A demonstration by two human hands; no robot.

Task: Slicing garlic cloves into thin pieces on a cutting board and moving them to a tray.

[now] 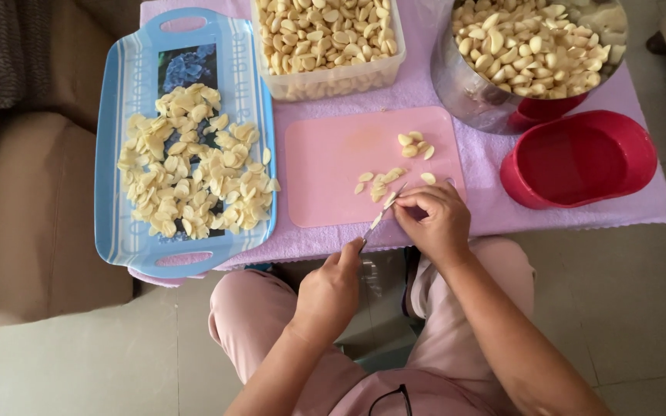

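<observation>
— Left hand (pixel 331 291)?
— Closed round the handle of a small knife (pixel 380 216), just below the near edge of the pink cutting board (pixel 333 173). Blade angled up and to the right, over that near edge, tip meeting the other hand.

— Right hand (pixel 433 219)?
— At the board's near right corner, fingers curled down and pinched together on something against the blade. Probably a garlic clove, but hidden under the fingertips; cannot tell for sure.

— On the board itself?
— A small scatter of pale garlic slices (pixel 378 183) just above the knife tip, touching one another. Further up, toward the board's far right, a few whole peeled cloves (pixel 415 144) in a loose cluster. One more piece lying alone right of the slices.

— Left of the board?
— A blue tray (pixel 111 154) with handles, just beside the board, spread thick with sliced garlic (pixel 194 173) across its middle.

— Beyond the board?
— A clear plastic tub (pixel 333 77) full of peeled cloves, directly behind the board's far edge. To the right of that, a steel bowl (pixel 472 96) heaped with more cloves, near the board's far right corner.

— Right of the board?
— A red oval basin (pixel 580 158), partly tucked under the steel bowl, near the board but apart from it.

— Under it all?
— A lilac cloth (pixel 487 173) covering the tabletop, board lying flat on it. Below the board's near edge, knees in pink trousers, and dark-framed glasses (pixel 391 399) hanging at the chest.
</observation>
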